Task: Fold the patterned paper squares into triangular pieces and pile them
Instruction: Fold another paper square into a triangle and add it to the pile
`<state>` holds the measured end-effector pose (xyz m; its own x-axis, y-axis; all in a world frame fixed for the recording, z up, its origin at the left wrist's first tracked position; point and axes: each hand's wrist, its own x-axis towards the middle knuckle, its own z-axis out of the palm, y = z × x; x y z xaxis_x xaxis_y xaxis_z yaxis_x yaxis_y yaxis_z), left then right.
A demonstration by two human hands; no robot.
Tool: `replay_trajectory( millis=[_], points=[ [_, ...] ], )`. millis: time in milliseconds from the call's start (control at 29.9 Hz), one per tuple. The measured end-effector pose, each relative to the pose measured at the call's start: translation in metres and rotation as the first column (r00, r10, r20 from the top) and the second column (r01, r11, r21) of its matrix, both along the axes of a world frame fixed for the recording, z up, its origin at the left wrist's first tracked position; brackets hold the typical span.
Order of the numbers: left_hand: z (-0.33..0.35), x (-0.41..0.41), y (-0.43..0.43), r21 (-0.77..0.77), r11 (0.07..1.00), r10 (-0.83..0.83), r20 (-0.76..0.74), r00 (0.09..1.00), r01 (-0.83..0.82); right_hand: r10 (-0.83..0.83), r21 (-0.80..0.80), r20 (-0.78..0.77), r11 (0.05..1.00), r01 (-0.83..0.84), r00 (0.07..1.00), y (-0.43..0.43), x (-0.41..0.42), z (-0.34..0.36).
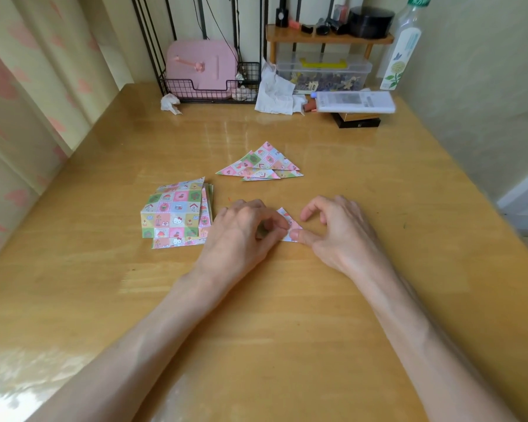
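The wooden table [287, 315] fills your view, and both of your bare forearms reach up it from 6 o'clock towards its middle. Your left hand [241, 231] sits just at 9 o'clock of centre, its fingers curled in and its fingertips pinching the small folded piece [287, 219] of patterned paper. Your right hand [339, 229] is beside it at 3 o'clock: the thumb lies flat on the lower corner of that same piece and presses it to the table, while the other fingers arch loosely above the wood and hold nothing. Only a narrow sliver of the piece shows between the two hands, so you cannot tell its full shape. At 9 o'clock of your left hand, close to it but not touching, lies the stack of unfolded squares [174, 213], roughly aligned with its lower sheets fanned out. At 12 o'clock of your hands, apart from them, lies the pile of folded triangles [264, 162], overlapping loosely. Along the far edge at 12 o'clock stand a wire basket [208, 91] and a clear plastic box [323, 71], with a bottle [404, 44] at 1 o'clock and a crumpled tissue [170, 103] at 11 o'clock.
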<state>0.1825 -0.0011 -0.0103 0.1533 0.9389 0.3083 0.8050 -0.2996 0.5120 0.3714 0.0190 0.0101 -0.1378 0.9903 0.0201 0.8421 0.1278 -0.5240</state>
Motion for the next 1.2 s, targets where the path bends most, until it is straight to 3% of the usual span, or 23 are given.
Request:
replay_trajectory(
  millis=[669, 1204],
  points=[
    [-0.010, -0.003, 0.007, -0.020, 1.000, 0.008, -0.008, 1.000, -0.008, 0.045, -0.077, -0.086, 0.996, -0.052, 0.995, 0.010, 0.022, -0.001],
    [-0.012, -0.008, 0.004, 0.045, 0.994, 0.097, -0.010, 0.995, -0.096, 0.120, 0.031, -0.115, 0.993, -0.117, 0.986, 0.000, 0.006, -0.005]
  ],
)
